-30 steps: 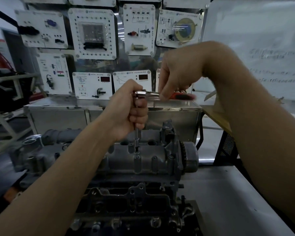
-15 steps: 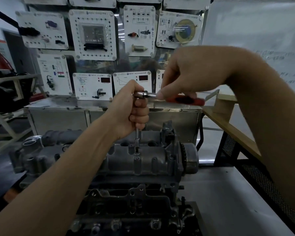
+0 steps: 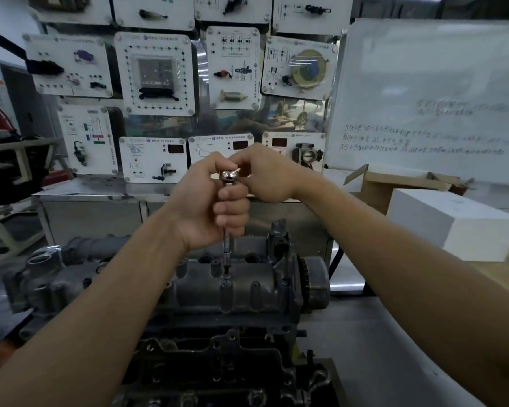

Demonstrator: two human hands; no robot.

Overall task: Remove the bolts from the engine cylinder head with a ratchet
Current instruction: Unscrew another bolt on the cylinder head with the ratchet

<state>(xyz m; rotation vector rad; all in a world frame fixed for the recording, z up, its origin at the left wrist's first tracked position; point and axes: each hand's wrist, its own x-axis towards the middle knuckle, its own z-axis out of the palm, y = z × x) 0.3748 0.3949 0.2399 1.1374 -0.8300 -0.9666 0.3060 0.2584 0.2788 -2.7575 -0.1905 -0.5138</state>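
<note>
Over the cylinder head (image 3: 247, 286) on the worktop (image 3: 379, 348), the left hand (image 3: 209, 207) wraps tight round the ratchet (image 3: 229, 175) shaft, holding it upright on a bolt (image 3: 226, 277) near the middle. The right hand (image 3: 266, 176) has swung in from the right and now touches the left, curled over the chrome head. The red handle seen half a second ago is hidden. A white box (image 3: 453, 227) sits off right.

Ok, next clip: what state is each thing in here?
extension, upright, tip down on the cylinder head.
ratchet, atop the extension, handle hidden.
left hand, grips the extension.
right hand, grips the ratchet.
cardboard box, flaps open.
</note>
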